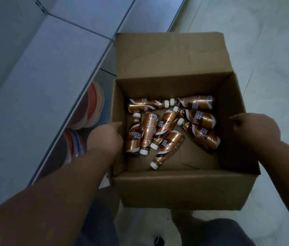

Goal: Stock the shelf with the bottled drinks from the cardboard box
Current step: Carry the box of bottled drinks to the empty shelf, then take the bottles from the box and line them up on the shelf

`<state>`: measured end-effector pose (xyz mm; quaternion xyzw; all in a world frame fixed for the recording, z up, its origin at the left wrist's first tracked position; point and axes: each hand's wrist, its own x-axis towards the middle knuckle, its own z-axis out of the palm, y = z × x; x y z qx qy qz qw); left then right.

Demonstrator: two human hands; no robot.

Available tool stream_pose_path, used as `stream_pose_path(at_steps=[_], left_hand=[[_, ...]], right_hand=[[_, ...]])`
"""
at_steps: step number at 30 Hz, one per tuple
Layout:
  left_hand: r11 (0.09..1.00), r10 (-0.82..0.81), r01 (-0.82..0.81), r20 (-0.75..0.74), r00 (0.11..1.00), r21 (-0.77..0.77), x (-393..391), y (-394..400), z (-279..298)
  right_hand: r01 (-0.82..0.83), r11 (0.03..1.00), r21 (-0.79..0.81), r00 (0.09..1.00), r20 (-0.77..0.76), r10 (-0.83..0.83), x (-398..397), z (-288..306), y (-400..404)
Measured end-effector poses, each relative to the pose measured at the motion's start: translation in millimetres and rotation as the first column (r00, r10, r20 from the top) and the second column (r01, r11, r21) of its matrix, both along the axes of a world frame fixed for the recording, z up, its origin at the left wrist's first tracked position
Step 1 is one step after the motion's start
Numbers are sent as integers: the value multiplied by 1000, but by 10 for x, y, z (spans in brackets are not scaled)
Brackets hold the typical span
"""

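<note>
Cardboard box (184, 189) sits open on the pale floor (268, 64), far flap (172, 54) folded back and lying flat. Inside: eight bottled drinks (168, 128), all lying on their sides on the box bottom, none upright. Copper-brown wrap labels, white caps.

Layout, relative to the box:
- two bottles along the far wall, cap to cap near the middle
- two more just below those on the right-hand side, caps pointing toward the box centre
- three side by side against the left wall, roughly parallel, touching each other
- one bottle (167, 150) nearest the near wall, tilted diagonal, cap toward the near-left corner
- near-right part of the box bottom is bare cardboard

Left hand (107, 135) is at the box's left wall, fingers over the rim and hidden inside; it looks to be gripping that wall, contact not fully visible. Right hand (254, 128) is at the right wall's top edge, fingers curled over it, grasping the rim. Neither hand touches a bottle.

Shelf (39, 96) runs just left of the box, white top, with blurred orange-and-white packaged goods (90, 110) on a lower level beside the box's left wall.
</note>
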<state>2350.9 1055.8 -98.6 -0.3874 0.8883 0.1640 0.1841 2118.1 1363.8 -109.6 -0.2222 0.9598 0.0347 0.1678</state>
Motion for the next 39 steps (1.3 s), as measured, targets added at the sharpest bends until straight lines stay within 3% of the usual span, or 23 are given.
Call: stream_pose_path(at_steps=[7, 13, 25, 29, 31, 33, 36, 39], left_hand=[[1000, -26, 26, 24, 999, 11, 0, 122, -1663], [996, -90, 91, 7, 996, -10, 133, 145, -2466], [983, -185, 186, -66, 981, 2, 396, 53, -2962], [950, -303, 305, 42, 952, -69, 397, 53, -2834], [912, -352, 347, 20, 936, -220, 405, 149, -2731], [843, -474, 441, -35, 880, -308, 410, 299, -2694], [813, -577, 562, -84, 813, -151, 313, 476, -2847], [910, -386, 390, -54, 921, 139, 219, 499, -3150]], right_hand=[[130, 991, 45, 991, 41, -131, 375, -1602, 233], [200, 977, 77, 978, 40, -204, 690, -2278, 301], [288, 956, 58, 958, -10, -288, 1270, -2829, 301], [231, 910, 345, 952, 113, -284, 1090, -2674, 151], [122, 853, 507, 943, 208, -259, 1048, -2502, -22], [63, 845, 532, 921, 295, -255, 1053, -2438, -215], [52, 924, 379, 915, 352, -195, 1172, -2638, -504], [137, 969, 207, 898, 386, -209, 1323, -3060, -694]])
